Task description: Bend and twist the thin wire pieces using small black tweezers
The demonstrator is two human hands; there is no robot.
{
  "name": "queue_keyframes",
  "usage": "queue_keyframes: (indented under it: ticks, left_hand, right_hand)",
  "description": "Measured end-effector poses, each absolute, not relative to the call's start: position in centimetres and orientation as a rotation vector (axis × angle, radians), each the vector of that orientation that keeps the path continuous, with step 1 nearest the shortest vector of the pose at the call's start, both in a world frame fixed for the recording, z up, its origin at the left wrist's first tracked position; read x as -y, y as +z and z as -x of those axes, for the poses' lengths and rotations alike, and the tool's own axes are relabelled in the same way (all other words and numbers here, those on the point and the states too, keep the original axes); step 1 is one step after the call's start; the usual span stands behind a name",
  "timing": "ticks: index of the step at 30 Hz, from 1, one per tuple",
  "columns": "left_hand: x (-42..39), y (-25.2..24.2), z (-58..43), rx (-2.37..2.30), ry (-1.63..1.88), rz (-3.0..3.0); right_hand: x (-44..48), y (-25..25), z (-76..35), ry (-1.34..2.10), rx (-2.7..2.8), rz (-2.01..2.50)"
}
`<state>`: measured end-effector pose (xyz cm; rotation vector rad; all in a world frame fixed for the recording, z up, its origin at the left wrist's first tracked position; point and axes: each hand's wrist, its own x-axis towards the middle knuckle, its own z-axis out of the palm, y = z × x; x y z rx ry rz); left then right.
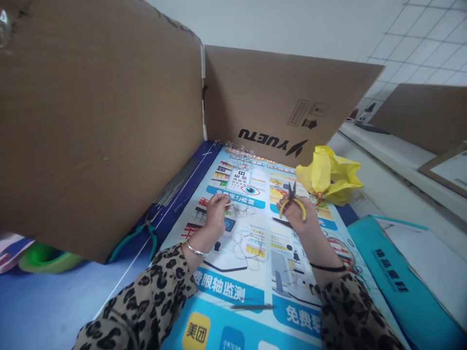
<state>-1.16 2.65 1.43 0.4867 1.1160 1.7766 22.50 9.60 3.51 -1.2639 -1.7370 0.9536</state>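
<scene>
My left hand [216, 214], with a silver bangle at its wrist, is closed in a pinch above the printed poster sheet [267, 214]. Thin looped wire [243, 210] shows right at its fingertips. My right hand [302, 215] grips small pliers [293, 199] with yellow handles and dark jaws pointing up and away, the tips slightly apart. Under that hand lies a dark pointed blade-like thing [281, 222], partly covered. More loops of fine wire [251, 245] rest on the poster between my hands. Closer to me is a thin dark rod [251, 306].
Tall cardboard panels [109, 121] stand at the left and back. Teal-handled pliers [134, 240] and a bundle of straight wires [177, 182] lie left. On the right are crumpled yellow paper [328, 175], a teal box [397, 282] and a green roll [47, 257] far left.
</scene>
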Motion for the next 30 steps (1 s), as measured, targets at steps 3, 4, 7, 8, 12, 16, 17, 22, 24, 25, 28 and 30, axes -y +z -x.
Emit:
queue_keyframes:
  ticks: [3,4,7,8,12,16,17,22,24,25,28,30]
  left_hand:
    - [-2.2,1.7,0.6,-1.055,1.742,-0.5]
    - [-2.0,1.9,0.3,-1.031,1.723,-0.508]
    - [-1.3,2.2,-0.5,-0.955,1.654,-0.537]
    - [-1.0,2.2,-0.8,-0.932,1.631,-0.547]
    - [0.2,2.5,-1.9,-0.861,1.552,-0.584]
    - [1.3,3.0,-2.5,-0.813,1.495,-0.61]
    - [1.6,3.1,-2.6,-0.804,1.484,-0.612]
    - [3.2,3.4,-2.9,-0.776,1.436,-0.599]
    - [4.0,3.3,-3.0,-0.78,1.413,-0.586]
    - [4.4,3.2,-3.0,-0.783,1.398,-0.58]
    - [5.9,2.9,-3.3,-0.795,1.351,-0.568]
    - [6.8,2.8,-3.5,-0.799,1.319,-0.571]
  right_hand:
    - [-8.1,4.4,-23.7,1.089,1.618,1.159]
    - [-7.5,4.6,-23.9,1.126,1.588,1.133]
    - [-5.1,4.6,-23.8,1.216,1.525,1.08]
    - [-4.3,4.5,-23.6,1.241,1.512,1.072]
    - [-1.6,5.6,-22.7,1.356,1.483,1.063]
    - [0.4,7.3,-22.3,1.427,1.392,0.95]
    - [1.0,7.3,-22.1,1.493,1.362,0.962]
    - [4.5,5.2,-21.5,1.55,1.454,1.23]
    - [5.7,4.3,-21.7,1.434,1.497,1.279]
    - [6.2,3.9,-22.0,1.373,1.527,1.305]
    - [7.4,2.8,-22.6,1.224,1.618,1.379]
    - [8.2,2.0,-22.8,0.958,1.8,1.426]
